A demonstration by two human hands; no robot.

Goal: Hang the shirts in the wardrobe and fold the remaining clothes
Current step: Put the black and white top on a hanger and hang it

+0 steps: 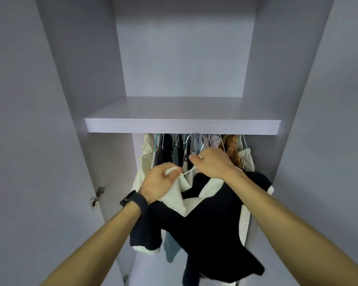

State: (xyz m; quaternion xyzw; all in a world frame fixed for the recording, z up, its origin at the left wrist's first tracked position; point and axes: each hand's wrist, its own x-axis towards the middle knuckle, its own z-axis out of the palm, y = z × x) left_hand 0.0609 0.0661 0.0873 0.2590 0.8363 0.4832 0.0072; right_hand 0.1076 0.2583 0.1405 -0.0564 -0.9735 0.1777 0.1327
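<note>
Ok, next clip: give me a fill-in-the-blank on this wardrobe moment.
1. The right hand grips the hanger carrying a white and ___ shirt.
2. The left hand pinches the shirt's ___ fabric.
3. A dark watch sits on the ___ wrist.
4. The shelf lies ___ the hung clothes.
Missing words: black, white, left, above.

Shirt point(215, 223) hem cropped, hung clothes point(172, 150) behind shelf point(182, 127)
</note>
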